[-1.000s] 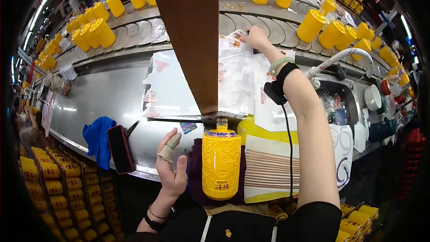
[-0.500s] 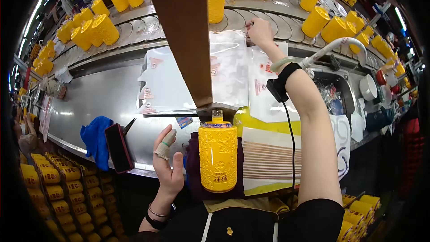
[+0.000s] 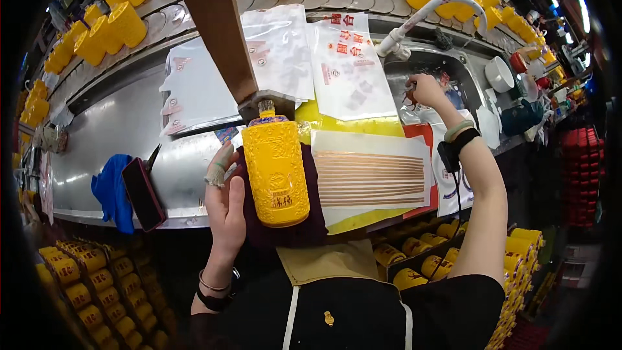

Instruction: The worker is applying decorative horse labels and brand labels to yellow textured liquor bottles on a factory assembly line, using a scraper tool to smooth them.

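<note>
A yellow embossed bottle (image 3: 277, 172) with a clear glass neck lies on a dark maroon cloth (image 3: 315, 204) at the bench's front edge. Just left of it is my left hand (image 3: 227, 210), open, thumb apart from the fingers and a pale finger cot on one finger. I cannot tell if it touches the bottle. My right hand (image 3: 429, 93) is over the metal sink (image 3: 472, 68), fingers bent together around something small and reddish-brown that I cannot make out. Between the bottle and my right forearm lies a white backing sheet (image 3: 369, 142) with several thin copper-coloured strips (image 3: 369, 178).
A brown post (image 3: 217, 26) rises behind the bottle. White plastic sheets (image 3: 353, 71) cover the bench's back. A white curved faucet (image 3: 431, 10) arches over the sink. Left are a phone (image 3: 144, 194) and blue cloth (image 3: 111, 191). Yellow bottles (image 3: 126, 24) stand on the conveyor.
My right hand has come back from the conveyor edge to the sink. The view has turned, so the bench things appear shifted left. My left hand stays beside the bottle.
</note>
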A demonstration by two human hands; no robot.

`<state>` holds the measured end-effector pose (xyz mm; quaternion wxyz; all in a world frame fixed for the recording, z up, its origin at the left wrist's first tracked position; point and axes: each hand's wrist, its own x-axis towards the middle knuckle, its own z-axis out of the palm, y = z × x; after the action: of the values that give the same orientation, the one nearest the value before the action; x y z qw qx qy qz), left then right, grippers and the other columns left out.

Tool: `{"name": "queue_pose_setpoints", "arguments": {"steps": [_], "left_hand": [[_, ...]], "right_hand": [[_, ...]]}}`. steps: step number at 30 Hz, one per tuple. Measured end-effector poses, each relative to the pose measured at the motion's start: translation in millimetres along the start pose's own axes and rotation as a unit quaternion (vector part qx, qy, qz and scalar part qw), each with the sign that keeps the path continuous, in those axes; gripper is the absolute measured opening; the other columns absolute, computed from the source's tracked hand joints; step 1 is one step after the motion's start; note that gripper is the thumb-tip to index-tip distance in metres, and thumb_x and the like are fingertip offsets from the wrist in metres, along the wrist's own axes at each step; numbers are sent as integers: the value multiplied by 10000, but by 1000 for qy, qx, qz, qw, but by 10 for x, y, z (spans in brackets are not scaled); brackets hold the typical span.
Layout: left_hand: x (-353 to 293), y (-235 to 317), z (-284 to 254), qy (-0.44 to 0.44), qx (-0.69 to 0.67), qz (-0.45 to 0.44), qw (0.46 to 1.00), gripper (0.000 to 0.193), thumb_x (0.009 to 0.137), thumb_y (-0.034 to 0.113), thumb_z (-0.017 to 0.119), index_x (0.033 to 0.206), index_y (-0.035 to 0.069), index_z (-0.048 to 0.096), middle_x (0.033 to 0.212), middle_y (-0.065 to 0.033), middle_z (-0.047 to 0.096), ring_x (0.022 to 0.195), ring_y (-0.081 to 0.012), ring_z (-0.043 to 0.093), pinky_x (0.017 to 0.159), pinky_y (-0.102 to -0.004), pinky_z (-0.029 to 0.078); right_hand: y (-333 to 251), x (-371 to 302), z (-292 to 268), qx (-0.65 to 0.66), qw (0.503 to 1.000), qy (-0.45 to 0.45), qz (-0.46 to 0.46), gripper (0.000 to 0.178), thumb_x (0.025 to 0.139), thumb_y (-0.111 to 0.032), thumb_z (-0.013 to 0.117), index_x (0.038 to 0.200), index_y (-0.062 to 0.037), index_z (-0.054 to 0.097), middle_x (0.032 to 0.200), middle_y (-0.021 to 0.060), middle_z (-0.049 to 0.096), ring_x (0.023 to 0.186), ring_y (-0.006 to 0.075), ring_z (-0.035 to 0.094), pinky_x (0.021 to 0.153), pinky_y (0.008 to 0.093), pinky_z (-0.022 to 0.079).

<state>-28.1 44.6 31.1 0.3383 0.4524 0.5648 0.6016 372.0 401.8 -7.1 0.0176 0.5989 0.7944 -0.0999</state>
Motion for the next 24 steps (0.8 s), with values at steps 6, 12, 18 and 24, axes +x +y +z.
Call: {"name": "queue_pose_setpoints", "arguments": {"steps": [6,12,18,24], "left_hand": [[-108,188,77,-48,-102,-79,990,508,1102,171,448,1530,-64,312,1468,-216,480,1379,-257,466,1172,-389,350],[-29,160,157,-51,-152,-80,984,538,1098,189,472,1538,-60,289,1495,-196,460,1386,-241,457,1170,-385,355],[117,141,158,-62,-243,-81,965,588,1092,238,495,1539,-68,267,1497,-183,447,1396,-237,443,1171,-384,354],[119,252,275,-62,-145,-80,984,751,1008,145,657,1566,-48,194,1464,-173,454,1383,-245,456,1154,-401,387]], "right_hand": [[161,78,606,-134,988,-16,76,201,795,-152,726,981,-83,760,1018,216,733,960,398,711,830,468,571],[-1106,-803,-557,29,968,192,-160,113,879,6,629,973,-42,671,954,153,680,933,368,670,814,434,521],[-2468,-1643,-1053,261,900,31,-348,156,862,79,624,998,4,638,936,146,660,910,330,675,802,368,524],[-2894,-1665,-810,221,868,7,-444,304,872,41,658,1159,-43,607,1031,133,676,966,340,658,842,405,520]]}}
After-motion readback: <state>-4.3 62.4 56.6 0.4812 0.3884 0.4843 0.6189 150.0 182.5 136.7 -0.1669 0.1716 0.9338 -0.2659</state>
